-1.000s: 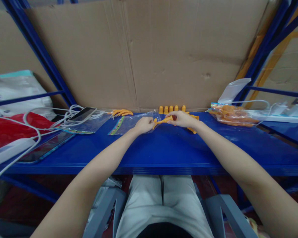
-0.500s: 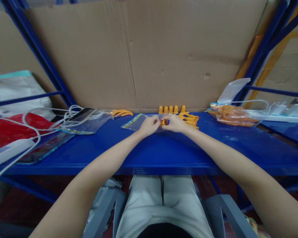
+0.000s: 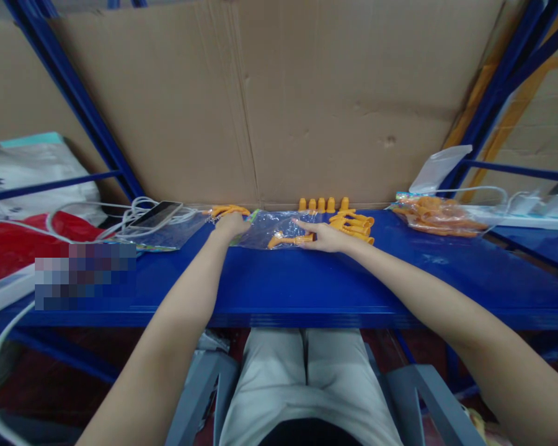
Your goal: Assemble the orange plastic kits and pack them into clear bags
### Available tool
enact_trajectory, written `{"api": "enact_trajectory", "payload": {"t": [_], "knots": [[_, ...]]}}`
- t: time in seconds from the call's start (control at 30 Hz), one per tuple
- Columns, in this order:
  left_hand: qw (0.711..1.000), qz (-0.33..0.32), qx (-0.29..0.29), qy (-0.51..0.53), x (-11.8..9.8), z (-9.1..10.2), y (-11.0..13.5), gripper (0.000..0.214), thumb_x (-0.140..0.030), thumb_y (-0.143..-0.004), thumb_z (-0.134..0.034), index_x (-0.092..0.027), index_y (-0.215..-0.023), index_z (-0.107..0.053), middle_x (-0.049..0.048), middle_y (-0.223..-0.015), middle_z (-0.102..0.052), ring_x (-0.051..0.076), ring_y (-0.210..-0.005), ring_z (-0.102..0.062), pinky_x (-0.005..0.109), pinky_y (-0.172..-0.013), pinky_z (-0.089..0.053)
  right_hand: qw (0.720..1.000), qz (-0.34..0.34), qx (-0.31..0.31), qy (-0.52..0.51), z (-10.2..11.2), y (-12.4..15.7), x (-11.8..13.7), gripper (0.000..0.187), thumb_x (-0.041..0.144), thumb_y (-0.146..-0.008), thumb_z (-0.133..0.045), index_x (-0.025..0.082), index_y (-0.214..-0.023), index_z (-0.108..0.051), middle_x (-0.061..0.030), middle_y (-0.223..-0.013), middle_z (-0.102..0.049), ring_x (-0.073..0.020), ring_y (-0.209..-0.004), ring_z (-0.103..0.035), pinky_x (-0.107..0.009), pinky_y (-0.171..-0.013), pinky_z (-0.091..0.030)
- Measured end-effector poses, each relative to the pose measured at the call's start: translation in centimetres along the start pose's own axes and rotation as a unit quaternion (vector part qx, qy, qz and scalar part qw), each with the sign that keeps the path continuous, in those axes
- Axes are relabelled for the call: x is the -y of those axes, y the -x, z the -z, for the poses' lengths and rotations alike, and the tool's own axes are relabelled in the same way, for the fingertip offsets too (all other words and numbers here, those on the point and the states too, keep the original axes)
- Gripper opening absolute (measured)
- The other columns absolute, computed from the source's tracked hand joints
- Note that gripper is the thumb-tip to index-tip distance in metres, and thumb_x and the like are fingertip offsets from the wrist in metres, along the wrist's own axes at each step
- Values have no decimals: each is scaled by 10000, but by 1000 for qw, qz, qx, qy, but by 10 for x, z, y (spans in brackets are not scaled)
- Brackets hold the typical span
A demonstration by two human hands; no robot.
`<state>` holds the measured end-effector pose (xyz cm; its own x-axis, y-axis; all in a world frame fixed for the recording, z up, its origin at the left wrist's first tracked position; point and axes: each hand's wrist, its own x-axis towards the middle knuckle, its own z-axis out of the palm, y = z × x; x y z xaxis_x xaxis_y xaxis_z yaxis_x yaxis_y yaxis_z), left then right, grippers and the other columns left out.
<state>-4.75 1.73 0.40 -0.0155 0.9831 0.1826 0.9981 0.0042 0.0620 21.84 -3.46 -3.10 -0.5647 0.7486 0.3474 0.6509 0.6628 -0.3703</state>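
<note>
A clear plastic bag (image 3: 274, 226) lies flat on the blue shelf (image 3: 307, 285), with an orange plastic piece (image 3: 288, 239) inside it. My right hand (image 3: 323, 236) rests on the bag's right end, fingers stretched flat. My left hand (image 3: 230, 224) has reached left to a small pile of orange pieces (image 3: 227, 211) by the cardboard wall, fingers curled over them; whether it grips one is hidden. A row of orange cones (image 3: 322, 204) stands behind the bag, and a heap of orange pieces (image 3: 353, 225) lies just right of my right hand.
A phone (image 3: 155, 214) and white cables (image 3: 121, 214) lie on clear bags at the left, beside red cloth (image 3: 9, 241). A bag of orange parts (image 3: 434, 214) and a white power strip (image 3: 525, 217) sit at the right. Cardboard (image 3: 279, 99) backs the shelf.
Both hands were together at the bag's mouth with an orange piece. Now the piece lies inside the flat bag, my left hand has moved left to the pile, my right hand has flattened.
</note>
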Motion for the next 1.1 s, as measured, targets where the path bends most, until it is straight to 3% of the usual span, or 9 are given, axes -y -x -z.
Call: {"api": "enact_trajectory", "payload": {"t": [0.07,0.13,0.23,0.33,0.47,0.63,0.9,1.1], "knots": [[996,5,86,12,14,-4,-6,345,-423,-833,-479,-152,-743,-674,144,-719,-693,293,-786,-689,350,-715,-515,1000,-4,-5,8,-1,-1,-1,693,323,-831,-631,122,-1462,-427,-130,-1312,-621,-240,-1078,-644,-347,-915,-504],[987,3,152,50,21,-6,-10,373,-457,-839,-485,-170,-649,-628,100,-563,-617,246,-621,-658,333,-634,-509,1000,-4,5,6,0,-4,-4,602,336,-832,-630,124,-1387,-533,-110,-1207,-684,-229,-985,-665,-327,-857,-513],[977,-5,189,103,22,-8,-12,388,-471,-841,-507,-183,-587,-563,52,-480,-529,192,-510,-590,296,-562,-483,999,6,40,-3,2,-11,-8,385,360,-816,-644,144,-1125,-718,-51,-957,-744,-202,-819,-658,-294,-747,-496],[972,23,192,131,18,-6,-11,394,-426,-862,-510,-178,-555,-516,31,-485,-497,143,-457,-524,261,-534,-460,998,14,64,-20,3,-22,-9,284,360,-787,-662,132,-929,-755,-25,-793,-715,-170,-712,-607,-265,-664,-444],[963,60,203,165,15,-4,-7,396,-379,-873,-529,-174,-538,-476,8,-495,-467,110,-430,-473,242,-524,-437,995,13,82,-55,-2,-36,-1,223,302,-772,-649,110,-837,-743,-8,-698,-655,-136,-656,-542,-244,-620,-385],[960,52,202,186,16,-3,-4,356,-335,-881,-516,-175,-566,-478,5,-515,-461,105,-433,-457,237,-501,-406,989,10,71,-130,-13,-51,12,179,241,-764,-630,105,-809,-738,-13,-711,-651,-115,-647,-518,-232,-621,-389],[993,1,109,49,17,-3,-5,354,-498,-811,-561,-166,-724,-646,77,-621,-587,230,-683,-630,261,-553,-433,986,-10,18,-163,-19,-60,8,222,238,-759,-620,105,-874,-755,-53,-821,-704,-146,-719,-586,-245,-655,-435],[980,-14,164,116,16,-3,-2,356,-465,-808,-606,-170,-615,-553,22,-544,-511,147,-516,-528,249,-503,-384,989,-39,22,-144,-8,-52,-6,196,207,-727,-661,106,-857,-766,-55,-784,-700,-133,-683,-573,-225,-616,-429]]}}
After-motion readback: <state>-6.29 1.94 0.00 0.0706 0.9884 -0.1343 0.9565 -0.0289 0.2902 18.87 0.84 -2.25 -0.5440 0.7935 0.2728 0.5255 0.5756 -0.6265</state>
